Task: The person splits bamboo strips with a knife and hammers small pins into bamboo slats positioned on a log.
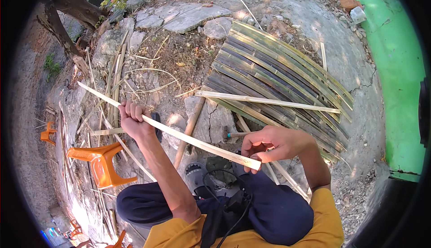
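A long pale bamboo strip [193, 139] slants across in front of me, from the upper left down to the right. My left hand [136, 121] is closed round it partway along. At the lower right end, my right hand [280, 143] has its thumb and bent fingers on the strip's tip. Ahead and to the right lie many dark green bamboo slats [274, 73], side by side like a mat, with another pale strip [269, 99] across them. Between my hands, a hammer-like tool [226, 134] with a dark head rests on the ground, partly hidden by my right hand.
An orange plastic stool [104, 169] lies tipped over at left, among loose bamboo strips [119, 68]. A round wooden stick [188, 129] lies near my shoes [197, 178]. Broken concrete [193, 16] is ahead, a tree trunk [60, 32] far left, a green wall [399, 77] at right.
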`<state>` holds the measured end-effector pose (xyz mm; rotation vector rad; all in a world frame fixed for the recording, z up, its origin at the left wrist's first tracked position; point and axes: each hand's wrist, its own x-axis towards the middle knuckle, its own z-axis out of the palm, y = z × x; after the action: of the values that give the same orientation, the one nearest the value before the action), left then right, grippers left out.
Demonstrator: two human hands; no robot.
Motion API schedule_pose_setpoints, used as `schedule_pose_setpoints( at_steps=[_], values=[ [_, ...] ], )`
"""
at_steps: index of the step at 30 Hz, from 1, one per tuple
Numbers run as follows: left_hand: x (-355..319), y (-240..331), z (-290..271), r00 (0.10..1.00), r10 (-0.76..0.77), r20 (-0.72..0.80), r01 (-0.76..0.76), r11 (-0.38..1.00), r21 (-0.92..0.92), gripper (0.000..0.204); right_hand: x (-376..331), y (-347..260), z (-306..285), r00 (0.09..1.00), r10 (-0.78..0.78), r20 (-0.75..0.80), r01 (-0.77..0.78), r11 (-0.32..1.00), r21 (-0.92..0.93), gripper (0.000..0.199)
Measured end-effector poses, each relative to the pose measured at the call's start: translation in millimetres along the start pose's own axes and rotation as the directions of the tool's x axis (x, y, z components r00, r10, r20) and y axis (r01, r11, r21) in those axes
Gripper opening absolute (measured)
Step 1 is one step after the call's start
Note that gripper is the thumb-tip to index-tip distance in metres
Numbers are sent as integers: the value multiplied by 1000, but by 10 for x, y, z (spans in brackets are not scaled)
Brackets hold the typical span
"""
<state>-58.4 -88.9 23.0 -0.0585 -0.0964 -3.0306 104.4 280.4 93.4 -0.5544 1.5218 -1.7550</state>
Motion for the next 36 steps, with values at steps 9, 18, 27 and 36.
schedule_pose_setpoints(
  at_steps=[9,18,27,36],
  values=[
    [44,106,-47,975,-52,217,121,940,-319,28,75,-13,46,999,45,-28,-52,951,-306,26],
    [-17,-20,338,871,-37,490,259,882,-394,31,156,443,248,981,167,-101,-140,964,227,33],
    [-60,232,544,932,-286,224,256,954,155,43,122,619,358,923,-20,-385,39,998,43,25],
    [-81,274,564,955,-260,144,226,950,216,56,167,656,397,848,-140,-512,-23,954,-299,19]
  ],
)
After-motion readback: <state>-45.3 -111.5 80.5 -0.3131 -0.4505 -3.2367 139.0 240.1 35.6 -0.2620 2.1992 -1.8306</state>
